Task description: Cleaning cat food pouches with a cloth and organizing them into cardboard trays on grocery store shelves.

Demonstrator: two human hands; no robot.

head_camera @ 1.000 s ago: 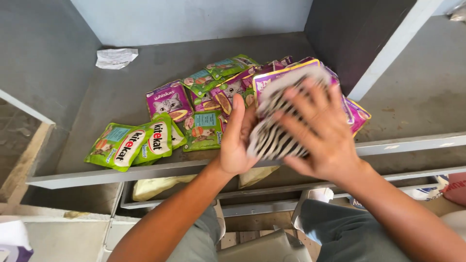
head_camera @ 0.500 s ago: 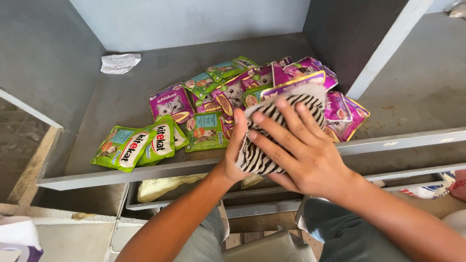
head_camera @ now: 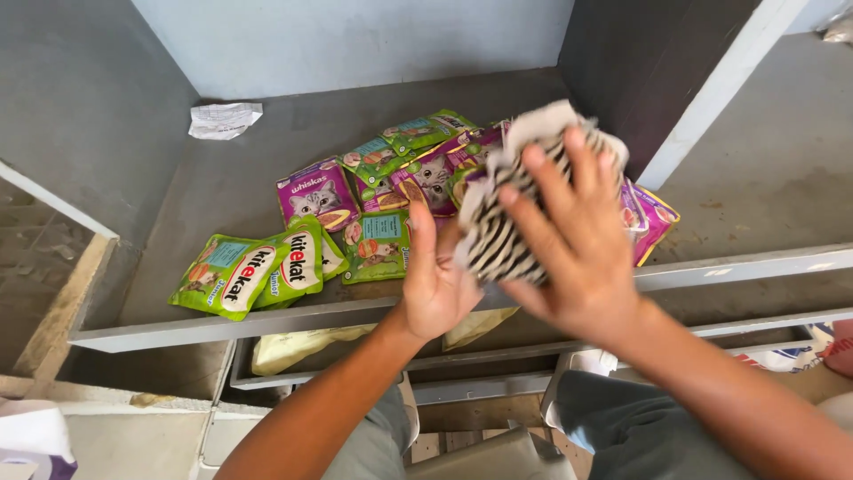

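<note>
1. Your right hand (head_camera: 577, 258) lies spread over a zebra-striped cloth (head_camera: 502, 227), fingers long and fanned, palm pressing it from above. The grip looks loose: the cloth is covered more than clamped.
2. Your left hand (head_camera: 435, 284) is half open beneath it, thumb up, palm against the cloth's lower left edge, so the cloth sits sandwiched between both palms, raised over the right part of the shelf.
3. Just behind the cloth lies a heap of purple pet-food pouches (head_camera: 426, 178); one purple pouch (head_camera: 315, 196) with a cat picture lies apart to the left, and pink-edged ones (head_camera: 653, 218) poke out on the right.
4. Further left, green pouches (head_camera: 258, 271) rest close to the front lip of the grey shelf (head_camera: 222, 331), with another green one (head_camera: 378, 244) beside your left thumb.
5. A crumpled white paper (head_camera: 224, 120) sits at the back left corner.
6. Risks, as I judge them: with such a flat hold the cloth could slip out and fall into the gap below the shelf. A wide sweep could also push the green pouches over the lip, since they lie so near it.
</note>
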